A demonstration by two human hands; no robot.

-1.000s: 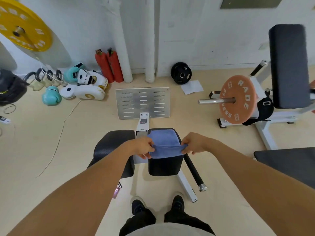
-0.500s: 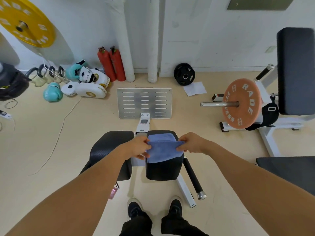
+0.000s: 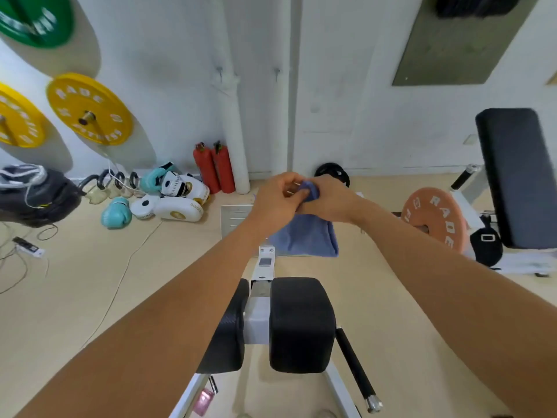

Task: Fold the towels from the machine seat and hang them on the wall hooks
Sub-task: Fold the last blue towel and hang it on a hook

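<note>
A folded blue towel (image 3: 307, 235) hangs in the air in front of me, held up at its top edge by both hands. My left hand (image 3: 278, 199) and my right hand (image 3: 328, 199) are pressed close together and pinch the bunched top of the cloth. Below them the black machine seat (image 3: 301, 324) carries nothing, with a second black pad (image 3: 226, 336) to its left. Two small wall hooks (image 3: 219, 71) (image 3: 276, 70) stick out of the white wall above my hands, both bare.
A metal footplate (image 3: 236, 220) lies on the floor behind the towel. Red extinguishers (image 3: 214, 167), boxing gloves and pads (image 3: 168, 194) sit along the wall at left. An orange weight plate (image 3: 434, 218) and a black bench (image 3: 518, 176) stand at right. Yellow plates (image 3: 90, 108) hang on the wall.
Both hands lifted the blue towel off the seat and came together at its top, so it now hangs folded. My view tilted up toward the wall and hooks.
</note>
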